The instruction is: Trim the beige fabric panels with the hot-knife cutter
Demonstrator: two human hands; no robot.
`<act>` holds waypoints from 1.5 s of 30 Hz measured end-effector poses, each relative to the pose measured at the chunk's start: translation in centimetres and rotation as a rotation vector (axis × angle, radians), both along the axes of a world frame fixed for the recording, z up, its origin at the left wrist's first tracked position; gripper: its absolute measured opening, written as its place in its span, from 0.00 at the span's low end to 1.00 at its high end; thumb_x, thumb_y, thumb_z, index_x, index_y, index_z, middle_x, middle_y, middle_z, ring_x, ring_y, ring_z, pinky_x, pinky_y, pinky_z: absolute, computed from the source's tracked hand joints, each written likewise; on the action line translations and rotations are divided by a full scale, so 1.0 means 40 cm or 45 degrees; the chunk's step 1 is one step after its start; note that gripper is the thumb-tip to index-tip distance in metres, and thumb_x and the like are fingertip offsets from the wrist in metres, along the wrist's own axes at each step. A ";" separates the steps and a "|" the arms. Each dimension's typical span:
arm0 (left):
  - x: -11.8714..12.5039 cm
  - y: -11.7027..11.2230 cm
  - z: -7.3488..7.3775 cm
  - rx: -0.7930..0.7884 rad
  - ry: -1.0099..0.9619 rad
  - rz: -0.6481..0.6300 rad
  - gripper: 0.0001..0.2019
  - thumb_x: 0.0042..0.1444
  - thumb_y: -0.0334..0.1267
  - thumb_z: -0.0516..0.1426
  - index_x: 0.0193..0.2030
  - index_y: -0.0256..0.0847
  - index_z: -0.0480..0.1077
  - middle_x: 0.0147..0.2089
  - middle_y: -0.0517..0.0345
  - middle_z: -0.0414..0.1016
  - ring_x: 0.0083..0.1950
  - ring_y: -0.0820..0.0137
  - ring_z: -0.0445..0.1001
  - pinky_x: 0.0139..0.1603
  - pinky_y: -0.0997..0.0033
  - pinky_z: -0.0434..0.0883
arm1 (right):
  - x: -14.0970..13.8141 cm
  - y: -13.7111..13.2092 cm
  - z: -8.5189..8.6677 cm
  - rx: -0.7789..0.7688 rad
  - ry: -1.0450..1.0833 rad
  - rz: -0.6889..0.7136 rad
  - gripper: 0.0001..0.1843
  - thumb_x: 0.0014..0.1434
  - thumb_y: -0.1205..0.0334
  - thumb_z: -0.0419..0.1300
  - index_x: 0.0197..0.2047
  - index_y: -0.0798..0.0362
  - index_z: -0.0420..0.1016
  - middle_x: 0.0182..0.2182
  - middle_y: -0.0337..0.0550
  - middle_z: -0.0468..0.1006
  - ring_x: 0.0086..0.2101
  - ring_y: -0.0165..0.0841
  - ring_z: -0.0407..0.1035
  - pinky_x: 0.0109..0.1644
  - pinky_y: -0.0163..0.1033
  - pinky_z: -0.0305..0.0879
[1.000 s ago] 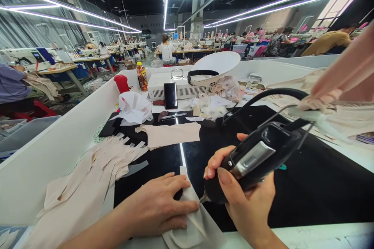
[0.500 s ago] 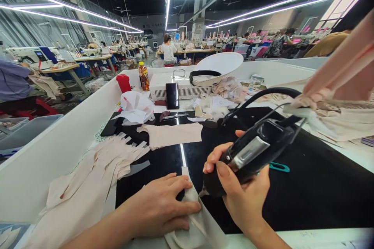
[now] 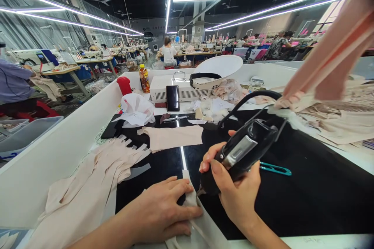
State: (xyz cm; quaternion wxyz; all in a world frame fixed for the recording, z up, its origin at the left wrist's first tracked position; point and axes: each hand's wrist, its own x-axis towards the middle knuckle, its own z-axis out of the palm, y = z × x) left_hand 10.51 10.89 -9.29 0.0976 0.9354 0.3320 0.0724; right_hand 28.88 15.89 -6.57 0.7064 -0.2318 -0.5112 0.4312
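Observation:
My left hand [image 3: 163, 210] lies flat, fingers stretched out, pressing a pale beige fabric strip [image 3: 201, 225] onto the black work surface [image 3: 306, 190]. My right hand [image 3: 233, 190] grips a black corded hand tool [image 3: 239, 151]; its pointed tip touches the strip just right of my left fingertips. The tool's black cable [image 3: 251, 99] loops up and away to the right.
A heap of beige cut pieces [image 3: 87, 186] lies at the left, one flat piece [image 3: 172, 137] farther back. Teal snips [image 3: 274, 169] sit right of the tool. A phone [image 3: 172, 98], white box, red cup [image 3: 124, 85], bottle [image 3: 143, 78] and beige fabric [image 3: 330, 62] hanging at right. White walls surround the table.
My right hand and the tool have shifted slightly left and up along the strip. The teal snips, hidden earlier, now show. My left hand stays put.

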 end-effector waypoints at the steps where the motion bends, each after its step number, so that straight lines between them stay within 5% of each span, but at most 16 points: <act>1: 0.000 0.000 -0.002 0.003 -0.015 0.000 0.19 0.70 0.50 0.58 0.65 0.53 0.70 0.64 0.47 0.67 0.62 0.56 0.72 0.66 0.52 0.69 | -0.002 0.001 0.001 -0.010 -0.014 -0.010 0.19 0.60 0.73 0.65 0.47 0.44 0.65 0.31 0.31 0.79 0.24 0.28 0.74 0.29 0.34 0.74; 8: -0.002 0.002 -0.006 -0.024 0.007 0.007 0.19 0.71 0.51 0.56 0.66 0.55 0.68 0.65 0.46 0.65 0.64 0.56 0.71 0.67 0.51 0.69 | -0.002 0.017 0.000 0.004 -0.004 -0.003 0.18 0.62 0.70 0.66 0.47 0.43 0.65 0.31 0.31 0.79 0.25 0.28 0.74 0.29 0.35 0.74; 16: 0.001 0.000 -0.004 -0.042 0.073 0.039 0.20 0.71 0.54 0.54 0.66 0.58 0.67 0.62 0.46 0.65 0.58 0.54 0.73 0.55 0.53 0.75 | -0.014 0.025 -0.002 0.020 0.002 -0.011 0.18 0.60 0.72 0.66 0.46 0.44 0.65 0.31 0.30 0.78 0.25 0.27 0.73 0.29 0.34 0.75; 27: -0.004 -0.001 -0.012 0.021 -0.049 0.033 0.19 0.69 0.51 0.59 0.64 0.56 0.69 0.61 0.50 0.66 0.56 0.58 0.73 0.57 0.61 0.73 | -0.022 0.043 0.006 0.009 0.009 -0.043 0.17 0.60 0.69 0.66 0.46 0.44 0.63 0.30 0.29 0.77 0.23 0.27 0.72 0.28 0.35 0.75; 45: -0.002 -0.001 -0.001 -0.059 -0.028 0.078 0.18 0.69 0.49 0.59 0.64 0.55 0.70 0.62 0.49 0.69 0.59 0.54 0.74 0.58 0.56 0.75 | -0.003 0.059 0.012 -0.018 -0.072 -0.100 0.19 0.59 0.64 0.70 0.46 0.45 0.64 0.31 0.29 0.78 0.25 0.29 0.73 0.31 0.37 0.74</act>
